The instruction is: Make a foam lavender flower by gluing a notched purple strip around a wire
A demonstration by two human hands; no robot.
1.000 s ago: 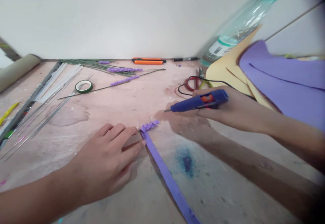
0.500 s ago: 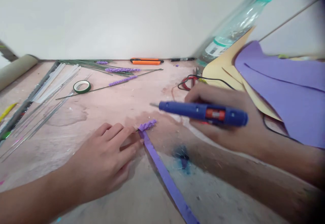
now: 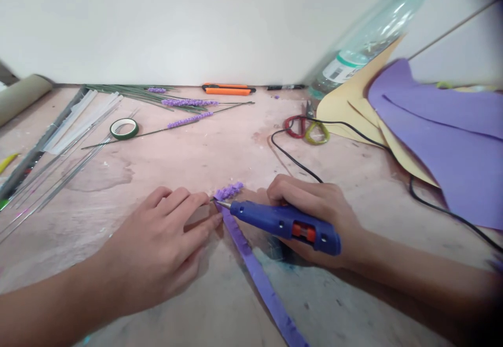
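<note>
My left hand (image 3: pixel 173 237) rests on the table, its thumb and fingers pinching the thin stem of a small purple paper flower spike (image 3: pixel 230 191). From the base of that spike a long purple paper strip (image 3: pixel 255 273) trails down toward the near edge. My right hand (image 3: pixel 314 210) is wrapped round a blue hot glue gun (image 3: pixel 275 221) with red parts inside. The gun's metal nozzle is at the strip's upper end, right by the left fingertips; whether glue is coming out is too small to tell.
Scissors (image 3: pixel 306 128) lie beyond my right hand, beside the gun's black cord (image 3: pixel 293 158). Purple sheets (image 3: pixel 440 127) and a tilted bottle (image 3: pixel 369 43) stand right. Green tape (image 3: pixel 124 129), clear glue sticks (image 3: pixel 74 124), finished purple stems (image 3: pixel 190 120) and an orange cutter (image 3: pixel 228 90) lie behind.
My right hand has brought the glue gun down and left, so its nozzle now meets the strip beside the spike. The scissors have come into fuller view. My left hand keeps its pinch.
</note>
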